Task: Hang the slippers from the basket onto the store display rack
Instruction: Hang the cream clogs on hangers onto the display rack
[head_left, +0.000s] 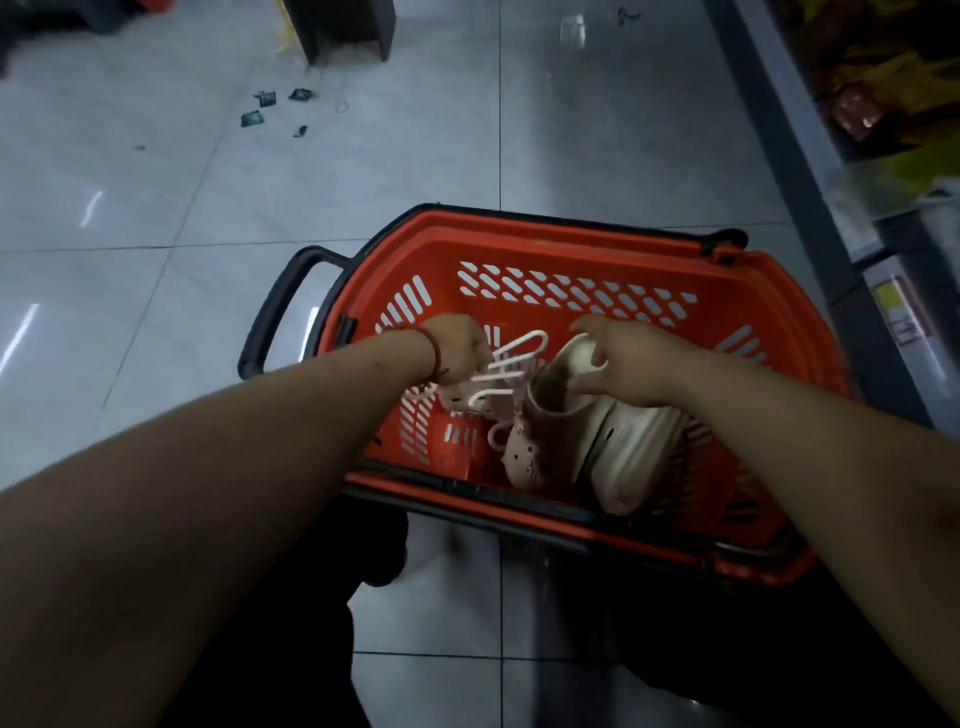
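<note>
An orange shopping basket (597, 249) with a black handle stands on the tiled floor in front of me. Inside lie pink slippers (519, 452) with pale pink hangers (519, 348), and cream slippers (628, 447) to their right. My left hand (457, 348) reaches into the basket and is closed around the pink hangers. My right hand (623, 364) is over the cream slippers, with thumb and fingers pinching the upper edge of one of them. The display rack's hooks are out of view.
A store shelf unit (857, 171) with packaged goods runs along the right edge. Small dark scraps (270, 109) lie on the floor at the far left, beside a dark stand base (343, 31). Grey floor tiles spread to the left of the basket.
</note>
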